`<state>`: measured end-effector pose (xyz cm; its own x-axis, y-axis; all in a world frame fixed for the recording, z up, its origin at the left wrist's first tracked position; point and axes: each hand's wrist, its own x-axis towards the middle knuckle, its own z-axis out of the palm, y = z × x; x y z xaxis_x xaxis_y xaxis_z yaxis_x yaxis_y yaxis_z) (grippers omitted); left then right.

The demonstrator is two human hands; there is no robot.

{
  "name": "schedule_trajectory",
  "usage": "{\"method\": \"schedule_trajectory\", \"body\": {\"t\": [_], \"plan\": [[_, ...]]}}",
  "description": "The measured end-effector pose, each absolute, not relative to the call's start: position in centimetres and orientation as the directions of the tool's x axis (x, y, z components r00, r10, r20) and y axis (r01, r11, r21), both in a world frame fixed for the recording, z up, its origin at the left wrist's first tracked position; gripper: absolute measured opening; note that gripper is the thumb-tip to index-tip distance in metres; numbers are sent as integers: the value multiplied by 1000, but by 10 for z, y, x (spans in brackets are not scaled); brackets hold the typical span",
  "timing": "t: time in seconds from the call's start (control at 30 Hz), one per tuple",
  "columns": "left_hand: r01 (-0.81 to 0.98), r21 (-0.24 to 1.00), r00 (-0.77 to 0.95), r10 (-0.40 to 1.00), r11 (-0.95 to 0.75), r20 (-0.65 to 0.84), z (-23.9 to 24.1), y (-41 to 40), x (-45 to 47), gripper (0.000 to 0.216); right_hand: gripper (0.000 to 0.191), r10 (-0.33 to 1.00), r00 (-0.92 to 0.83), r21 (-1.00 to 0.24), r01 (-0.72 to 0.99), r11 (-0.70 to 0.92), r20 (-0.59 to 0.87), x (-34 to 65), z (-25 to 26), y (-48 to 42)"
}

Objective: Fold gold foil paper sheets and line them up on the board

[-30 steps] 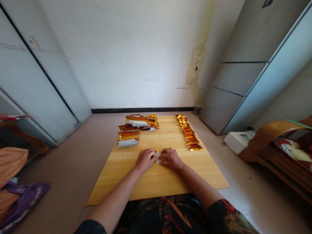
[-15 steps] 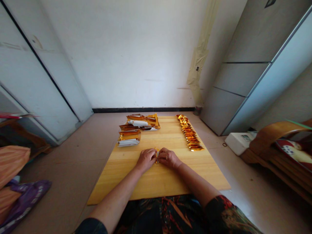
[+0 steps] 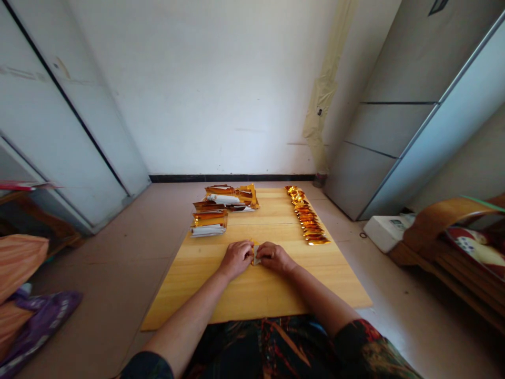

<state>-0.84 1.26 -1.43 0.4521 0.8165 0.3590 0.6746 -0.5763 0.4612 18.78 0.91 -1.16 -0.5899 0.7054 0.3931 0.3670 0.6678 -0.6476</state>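
Note:
Near the middle of the wooden board, my left hand (image 3: 237, 258) and my right hand (image 3: 275, 257) meet over a small piece of gold foil paper (image 3: 255, 258). Its greyish-white side shows in the gap, with a bit of gold at the far edge. Both hands are closed, the left fingers pinching its left side and the right fingers its right side. Most of the paper is hidden under the fingers. Beyond my left hand lie stacks of gold foil sheets (image 3: 210, 219) with white backs. To the right runs a row of folded gold foil pieces (image 3: 311, 223).
The wooden board (image 3: 252, 295) reaches from my lap towards the white wall (image 3: 221, 105). A grey fridge (image 3: 379, 142) stands at the far right, with a white box (image 3: 383, 231) and wooden furniture below it. Purple and orange bags (image 3: 43, 321) lie on the left.
My right fingers have shifted slightly right and lifted a little, so more of the paper's greyish-white side shows. My left hand stays about where it was.

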Motion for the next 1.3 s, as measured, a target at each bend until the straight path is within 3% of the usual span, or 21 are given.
{"method": "schedule_trajectory", "body": {"t": [0.23,0.43,0.83,1.03,1.3], "plan": [[661,455,489,803,-596,341,-9,9,-12,10,15,754,-566,-709,377,596,333,186,-10,11],[648,468,514,799,-600,312,-6,8,-13,11,10,801,-537,-693,472,545,265,183,-4,11],[641,480,523,799,-599,298,-10,11,-16,9,11,924,-382,-482,805,347,27,163,13,17],[652,477,519,805,-590,286,-10,11,-15,12,8,935,-353,-500,815,292,-30,160,20,14],[648,477,513,803,-595,304,-13,12,-15,12,5,859,-509,-613,662,431,54,173,6,18]]}}
